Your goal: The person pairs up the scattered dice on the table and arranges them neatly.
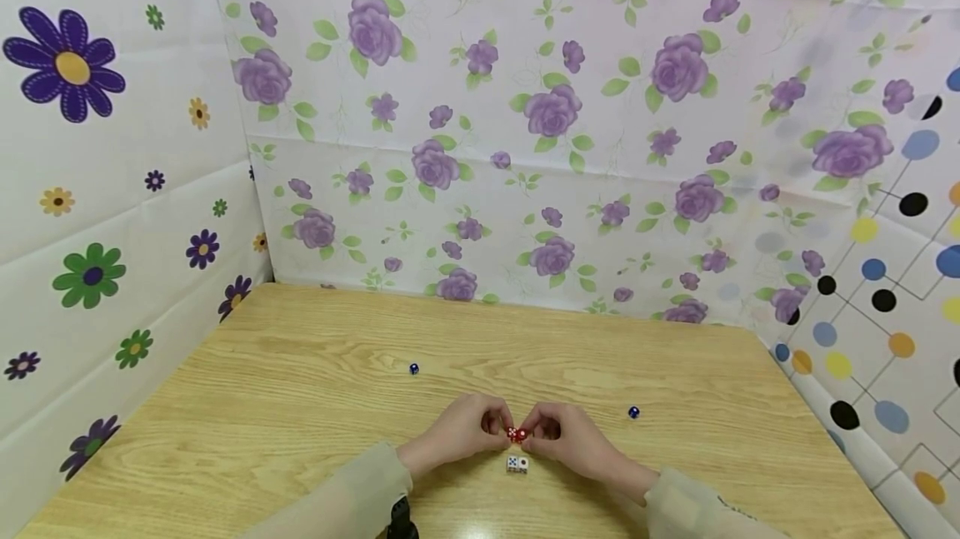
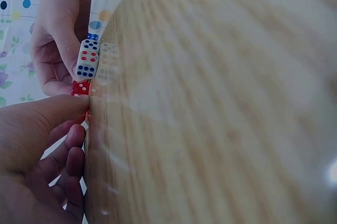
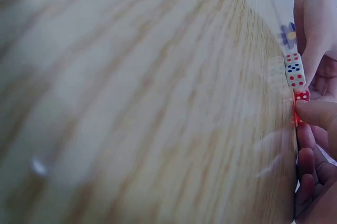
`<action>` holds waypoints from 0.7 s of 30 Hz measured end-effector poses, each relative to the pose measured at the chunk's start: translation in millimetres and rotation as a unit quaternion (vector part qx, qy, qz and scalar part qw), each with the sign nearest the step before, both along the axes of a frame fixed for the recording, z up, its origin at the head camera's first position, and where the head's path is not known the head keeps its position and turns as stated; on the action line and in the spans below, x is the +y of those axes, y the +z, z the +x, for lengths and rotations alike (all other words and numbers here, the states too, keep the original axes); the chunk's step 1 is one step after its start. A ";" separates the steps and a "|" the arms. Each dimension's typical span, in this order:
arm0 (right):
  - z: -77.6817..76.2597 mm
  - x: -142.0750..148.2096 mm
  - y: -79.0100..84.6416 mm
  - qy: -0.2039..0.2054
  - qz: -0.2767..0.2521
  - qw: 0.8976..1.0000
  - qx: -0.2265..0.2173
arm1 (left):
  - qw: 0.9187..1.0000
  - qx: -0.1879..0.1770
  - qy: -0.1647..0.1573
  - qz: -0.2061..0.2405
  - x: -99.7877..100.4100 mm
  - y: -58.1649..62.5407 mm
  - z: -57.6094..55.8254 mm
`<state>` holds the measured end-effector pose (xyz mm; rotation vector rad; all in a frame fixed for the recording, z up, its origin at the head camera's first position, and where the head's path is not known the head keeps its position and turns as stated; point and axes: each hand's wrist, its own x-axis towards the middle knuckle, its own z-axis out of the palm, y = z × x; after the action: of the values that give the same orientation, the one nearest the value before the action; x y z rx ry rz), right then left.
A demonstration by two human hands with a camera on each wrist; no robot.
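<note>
Two red dice stand side by side on the table in the head view. My left hand [image 1: 467,432] pinches the left red die [image 1: 512,433] between thumb and fingertips. From the other side, my right hand [image 1: 576,439] pinches the right red die [image 1: 522,435]. Just nearer to me sit two white dice, a left one [image 1: 512,463] and a right one [image 1: 523,465], set against each other. Both wrist views show a red die [image 2: 80,87] low at the table surface, partly covered by the thumb, close to the white dice [image 3: 295,71].
A blue die [image 1: 414,369] lies farther back on the left of the wooden table [image 1: 315,406]. Another blue die [image 1: 633,412] is to the right, beyond my right hand. Patterned cloth walls [image 1: 495,206] border the table at the back and sides.
</note>
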<state>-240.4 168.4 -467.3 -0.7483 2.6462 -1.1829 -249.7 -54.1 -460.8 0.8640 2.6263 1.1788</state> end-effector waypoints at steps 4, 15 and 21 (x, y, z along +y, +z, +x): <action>-0.3 0.0 -1.1 0.001 -0.001 1.000 0.000 | 1.000 -0.003 0.001 0.002 0.0 0.3 0.8; 0.2 0.0 -0.7 0.001 -0.003 1.000 0.003 | 1.000 0.003 -0.003 0.007 0.1 3.3 4.0; 0.0 0.3 -0.7 0.004 -0.007 1.000 0.006 | 1.000 0.003 -0.002 0.007 0.3 3.6 4.2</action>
<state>-240.5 168.7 -468.0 -0.7698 2.6453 -1.1992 -245.5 -53.9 -457.2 0.8778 2.6232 1.1965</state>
